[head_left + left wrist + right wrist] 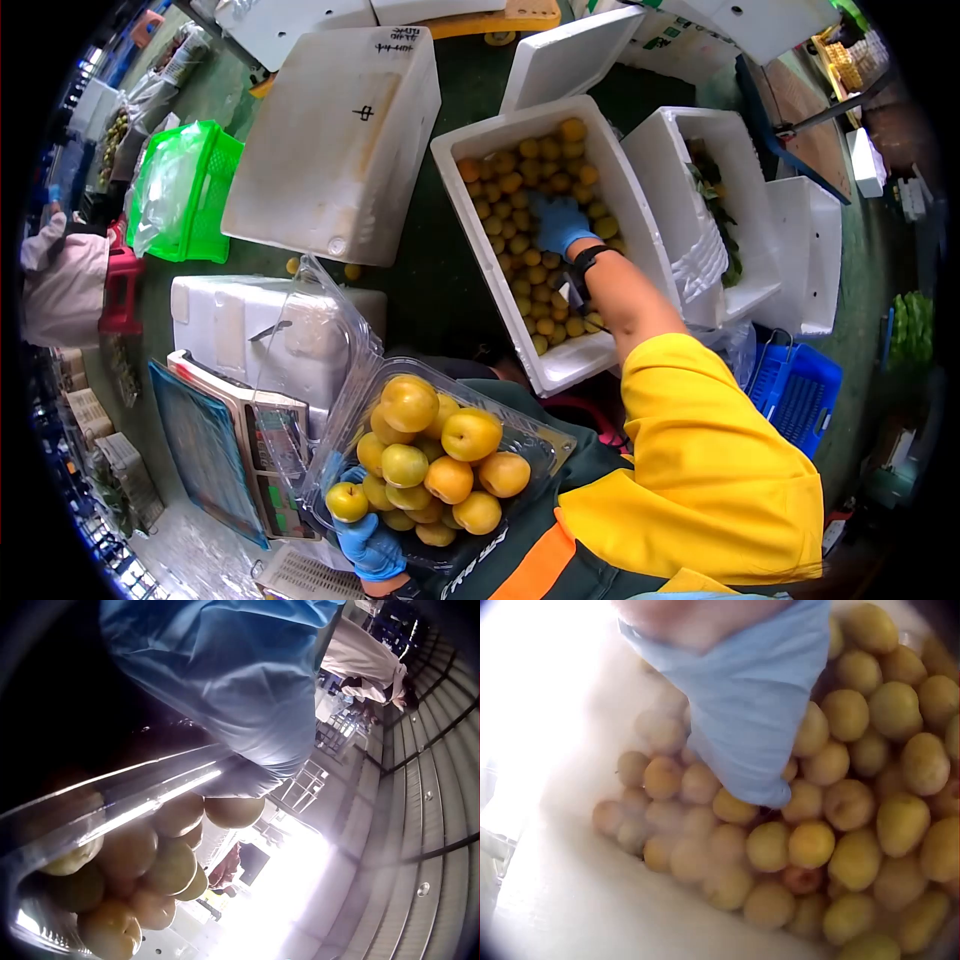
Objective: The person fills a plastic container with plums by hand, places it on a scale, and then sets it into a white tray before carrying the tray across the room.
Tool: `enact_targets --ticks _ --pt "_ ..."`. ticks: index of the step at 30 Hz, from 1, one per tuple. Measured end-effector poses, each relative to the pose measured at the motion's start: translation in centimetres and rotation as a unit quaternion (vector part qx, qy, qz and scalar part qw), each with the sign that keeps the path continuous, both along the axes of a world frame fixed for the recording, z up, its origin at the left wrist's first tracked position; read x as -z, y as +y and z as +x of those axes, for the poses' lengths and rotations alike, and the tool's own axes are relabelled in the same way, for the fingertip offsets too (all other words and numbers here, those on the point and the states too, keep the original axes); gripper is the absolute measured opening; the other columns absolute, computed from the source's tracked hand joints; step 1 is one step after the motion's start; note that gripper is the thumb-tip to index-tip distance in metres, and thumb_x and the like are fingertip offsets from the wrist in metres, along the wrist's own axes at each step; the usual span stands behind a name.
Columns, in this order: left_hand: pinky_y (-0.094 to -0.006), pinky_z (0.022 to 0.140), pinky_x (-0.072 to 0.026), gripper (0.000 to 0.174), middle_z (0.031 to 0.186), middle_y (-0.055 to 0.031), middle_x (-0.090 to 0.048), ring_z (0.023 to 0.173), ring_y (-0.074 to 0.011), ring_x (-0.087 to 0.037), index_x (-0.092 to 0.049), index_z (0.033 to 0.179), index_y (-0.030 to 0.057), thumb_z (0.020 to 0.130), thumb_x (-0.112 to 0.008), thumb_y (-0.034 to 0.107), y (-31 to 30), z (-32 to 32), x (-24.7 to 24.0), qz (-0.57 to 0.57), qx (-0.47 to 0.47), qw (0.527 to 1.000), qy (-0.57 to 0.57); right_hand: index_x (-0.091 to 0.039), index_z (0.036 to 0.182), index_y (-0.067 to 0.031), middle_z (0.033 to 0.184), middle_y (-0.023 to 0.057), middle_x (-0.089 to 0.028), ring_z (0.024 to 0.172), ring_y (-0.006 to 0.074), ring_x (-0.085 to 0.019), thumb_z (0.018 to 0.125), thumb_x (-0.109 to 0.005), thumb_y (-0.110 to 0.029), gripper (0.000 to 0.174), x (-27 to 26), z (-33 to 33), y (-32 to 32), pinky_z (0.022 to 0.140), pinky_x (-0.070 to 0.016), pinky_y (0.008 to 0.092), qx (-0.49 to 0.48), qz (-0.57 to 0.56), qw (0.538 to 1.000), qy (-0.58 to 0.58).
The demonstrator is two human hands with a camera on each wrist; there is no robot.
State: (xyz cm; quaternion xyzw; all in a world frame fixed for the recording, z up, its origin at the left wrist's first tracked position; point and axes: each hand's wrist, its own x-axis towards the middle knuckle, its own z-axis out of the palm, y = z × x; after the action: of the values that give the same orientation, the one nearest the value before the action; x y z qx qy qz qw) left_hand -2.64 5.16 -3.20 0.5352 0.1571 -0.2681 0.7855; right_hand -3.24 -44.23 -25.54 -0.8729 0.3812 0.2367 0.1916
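My blue-gloved left hand (pixel 372 545) grips the near-left edge of a clear plastic clamshell box (pixel 555 440), lid swung open. Round yellow-orange fruits, plum-like, are heaped in it. One fruit (pixel 347 502) sits at the edge, right by my left thumb and fingers. In the left wrist view the glove (pixel 232 682) covers the box's rim above the fruits (pixel 127 847). My right hand (pixel 562 222), gloved too, reaches into a white foam box (pixel 462 205) of the same fruits. The right wrist view shows the glove (pixel 750 720) pointing down among them; what its fingertips hold I cannot tell.
A foam lid (pixel 570 60) leans behind the fruit box. To its right, another foam box (pixel 755 230) contains leaves. Left are a large closed foam box (pixel 320 140), a green crate (pixel 185 190) and a scale (pixel 270 450). A blue basket (pixel 800 385) lies at right.
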Motion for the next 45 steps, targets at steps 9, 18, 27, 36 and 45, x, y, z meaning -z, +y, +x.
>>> enact_targets --ticks 9,18,27,36,45 --pt "-0.0465 0.11 -0.0373 0.063 0.129 -0.0168 -0.057 0.122 -0.0352 -0.053 -0.048 0.134 0.0014 0.072 -0.059 0.011 2.3 -0.1 1.8 0.029 0.018 0.999 0.0 -0.032 0.149 -0.018 0.134 0.0225 -0.053 0.116 0.0425 -0.056 0.076 -0.072 -0.027 0.084 2.5 -1.5 -1.5 0.1 -0.0461 0.0461 0.01 0.087 0.991 -0.098" --pt "-0.0406 0.103 -0.0423 0.057 0.113 -0.0121 -0.059 0.108 -0.0278 -0.058 -0.053 0.122 0.0003 0.068 -0.068 0.013 -1.7 0.6 -0.8 -0.012 0.035 0.999 0.003 -0.03 0.151 -0.0134 0.122 0.0082 -0.054 0.096 0.0183 -0.062 0.07 -0.08 -0.006 0.095 -14.0 -4.9 5.3 0.079 -0.0538 0.0276 0.246 0.693 0.521 -0.434" --pt "-0.042 0.109 -0.0391 0.075 0.125 -0.0159 -0.059 0.118 -0.0294 -0.055 -0.04 0.142 -0.0011 0.072 -0.064 0.013 -2.8 1.1 -2.0 0.002 0.071 0.995 -0.063 -0.029 0.15 -0.0003 0.153 0.0133 -0.035 0.13 0.025 -0.047 0.051 -0.09 -0.003 0.116 -28.9 -3.8 10.4 0.106 -0.0409 0.0364 0.024 0.809 0.495 -0.317" --pt "-0.041 0.11 -0.0393 0.078 0.126 -0.0152 -0.058 0.119 -0.0281 -0.055 -0.041 0.143 0.0018 0.069 -0.064 0.01 -1.9 1.1 -1.4 -0.08 0.079 0.991 -0.071 -0.05 0.14 -0.0036 0.14 0.0124 -0.053 0.131 0.0226 -0.048 0.084 -0.075 -0.018 0.063 -31.5 -2.2 15.0 0.111 -0.0348 0.035 -0.116 0.732 0.613 -0.274" --pt "-0.0407 0.111 -0.0382 0.076 0.129 -0.0135 -0.055 0.121 -0.0274 -0.053 -0.042 0.143 0.0023 0.07 -0.062 0.008 -1.3 1.1 -0.7 -0.115 0.084 0.988 -0.058 -0.055 0.119 0.0019 0.102 0.0143 -0.064 0.068 0.0197 -0.064 0.086 -0.066 -0.053 0.065 -31.1 -5.4 17.7 0.05 -0.0487 0.0287 0.072 0.765 0.55 -0.329"
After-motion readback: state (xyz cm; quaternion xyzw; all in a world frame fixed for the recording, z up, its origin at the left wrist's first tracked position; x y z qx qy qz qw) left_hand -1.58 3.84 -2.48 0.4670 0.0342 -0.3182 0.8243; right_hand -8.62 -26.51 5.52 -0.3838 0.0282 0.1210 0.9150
